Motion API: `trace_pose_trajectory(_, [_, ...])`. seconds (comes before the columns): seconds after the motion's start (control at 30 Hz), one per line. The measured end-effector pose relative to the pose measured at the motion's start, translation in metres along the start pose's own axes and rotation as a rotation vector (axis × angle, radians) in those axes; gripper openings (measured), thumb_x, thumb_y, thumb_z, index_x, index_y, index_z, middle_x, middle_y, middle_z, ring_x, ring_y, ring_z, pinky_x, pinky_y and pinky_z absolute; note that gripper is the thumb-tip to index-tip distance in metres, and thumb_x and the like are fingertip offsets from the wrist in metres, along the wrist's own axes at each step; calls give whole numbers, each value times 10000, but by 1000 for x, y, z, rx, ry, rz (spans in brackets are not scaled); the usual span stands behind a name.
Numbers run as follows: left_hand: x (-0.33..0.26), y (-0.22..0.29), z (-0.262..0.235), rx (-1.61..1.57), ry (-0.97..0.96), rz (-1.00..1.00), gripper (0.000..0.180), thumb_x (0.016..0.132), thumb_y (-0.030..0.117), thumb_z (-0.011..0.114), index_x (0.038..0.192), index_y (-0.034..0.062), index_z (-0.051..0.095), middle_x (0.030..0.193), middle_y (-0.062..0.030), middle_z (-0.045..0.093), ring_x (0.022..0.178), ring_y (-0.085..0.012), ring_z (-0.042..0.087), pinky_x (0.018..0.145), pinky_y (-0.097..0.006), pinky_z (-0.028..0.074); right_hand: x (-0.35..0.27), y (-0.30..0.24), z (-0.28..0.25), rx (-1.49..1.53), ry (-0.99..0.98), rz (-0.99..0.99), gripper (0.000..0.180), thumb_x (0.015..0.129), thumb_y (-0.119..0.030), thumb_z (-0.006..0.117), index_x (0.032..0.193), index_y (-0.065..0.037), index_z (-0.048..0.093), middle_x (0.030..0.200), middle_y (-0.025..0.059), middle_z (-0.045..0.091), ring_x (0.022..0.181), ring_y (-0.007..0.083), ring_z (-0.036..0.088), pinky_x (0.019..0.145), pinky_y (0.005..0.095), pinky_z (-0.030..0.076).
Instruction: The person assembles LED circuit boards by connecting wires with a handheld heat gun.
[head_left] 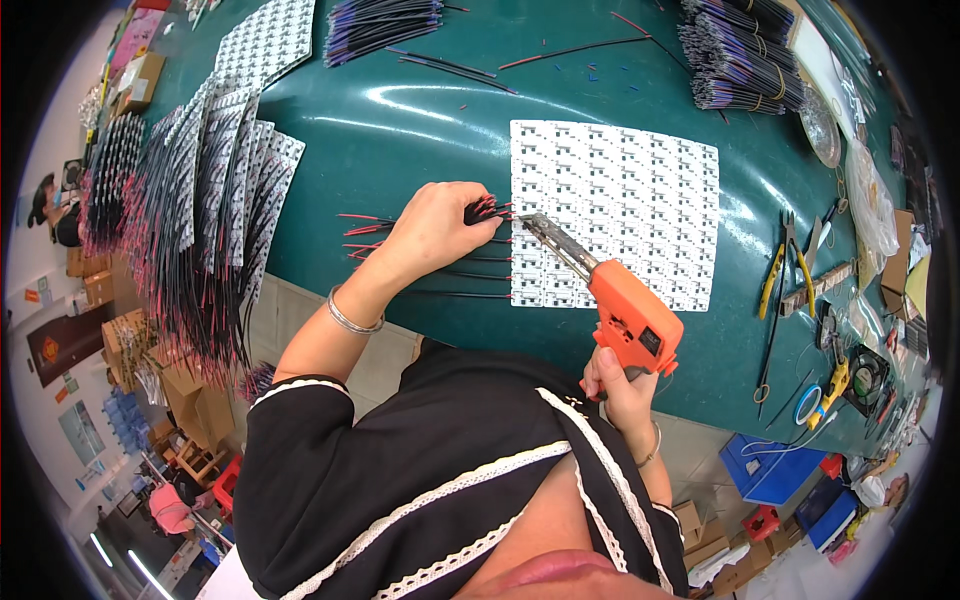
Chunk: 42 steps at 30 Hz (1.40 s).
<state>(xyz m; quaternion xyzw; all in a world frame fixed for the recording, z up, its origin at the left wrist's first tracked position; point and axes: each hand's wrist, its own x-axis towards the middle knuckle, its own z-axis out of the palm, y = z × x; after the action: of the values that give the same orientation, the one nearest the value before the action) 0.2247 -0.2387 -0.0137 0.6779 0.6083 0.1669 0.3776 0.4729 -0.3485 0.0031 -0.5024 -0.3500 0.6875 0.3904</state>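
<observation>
A white circuit board panel [620, 210] lies flat on the green table, with rows of small dark pads. At its left edge, my left hand [435, 228] pinches a small bunch of black and red wires [484, 210]. Several more wires [470, 294] run from that edge out to the left, some passing under the hand. My right hand [624, 390] grips the handle of an orange soldering gun [637, 318]. The gun's metal tip points up and left to the panel's edge, close to the wire ends; whether it touches them I cannot tell.
Wired panels [215, 190] are heaped on the left, their leads hanging over the table's edge. Wire bundles [382, 28] lie at the far side, with more tied bundles [742, 60] at the far right. Pliers [788, 260], a blue-rimmed roll [806, 404] and a small fan [868, 380] sit at right.
</observation>
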Motion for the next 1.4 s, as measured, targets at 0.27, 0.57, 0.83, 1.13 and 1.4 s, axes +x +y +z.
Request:
trace_pose_trajectory(0.27, [1,0,-3,7,-37,38,171,703,120,629,761,-34,580,629,-130,549,528,-241,493,532,-318,397,-1,2,-2,-8,-4,41,287,851,-135,524,1030,67,427,548,34,438,396,98,413,384,228,358])
trace_pose_trajectory(0.57, [3,-3,-5,23,-93,79,163,706,111,629,786,-27,594,650,-127,564,551,-241,512,541,-314,404,-2,3,0,85,35,20,163,845,-150,548,893,-6,487,565,16,493,440,69,457,397,204,358])
trace_pose_trajectory(0.83, [4,-2,-5,71,-95,102,164,705,116,625,778,-28,593,674,-134,566,577,-257,525,559,-321,408,-4,1,-1,46,31,83,153,849,-162,547,839,-15,507,568,20,494,450,73,463,414,207,369])
trace_pose_trajectory(1.13, [2,0,-5,31,-97,90,164,710,116,618,778,-31,591,681,-135,565,589,-266,527,563,-326,408,-3,-2,-2,128,44,24,253,845,-154,530,985,43,455,556,38,452,406,97,431,388,229,363])
trace_pose_trajectory(1.4, [2,-6,-13,-2,-61,149,189,757,162,593,802,-21,580,646,-165,560,591,-337,535,559,-372,415,2,-8,-6,124,21,-20,337,845,-148,513,1093,59,418,577,53,429,394,112,404,372,245,341])
